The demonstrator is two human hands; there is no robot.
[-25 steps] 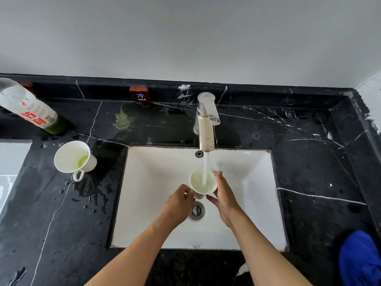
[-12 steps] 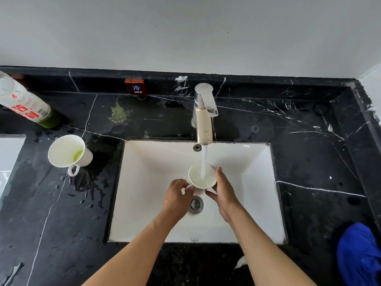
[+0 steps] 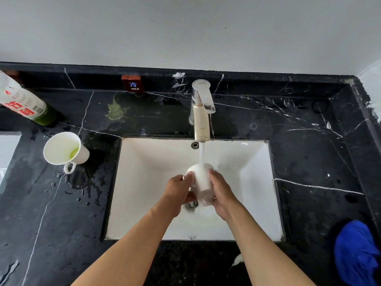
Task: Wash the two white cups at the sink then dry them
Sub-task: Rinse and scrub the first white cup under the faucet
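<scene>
One white cup (image 3: 201,180) is tipped over in the white sink (image 3: 148,182), its outer wall under the running stream from the chrome tap (image 3: 201,112). My left hand (image 3: 179,193) grips its left side by the handle. My right hand (image 3: 221,193) wraps its right side. The cup's mouth faces down toward the drain, hidden by my hands. A second white cup (image 3: 64,150) stands on the black counter left of the sink, handle toward me, with green liquid in the bottom.
A bottle (image 3: 22,101) with a red-and-white label lies at the back left. A blue cloth (image 3: 356,252) sits on the counter at the front right. Water drops spread on the wet black counter (image 3: 78,186) near the second cup. A COLD sign (image 3: 132,83) is on the back ledge.
The cup was upright, filling under the tap; both hands have turned it over, so the water now hits its outside.
</scene>
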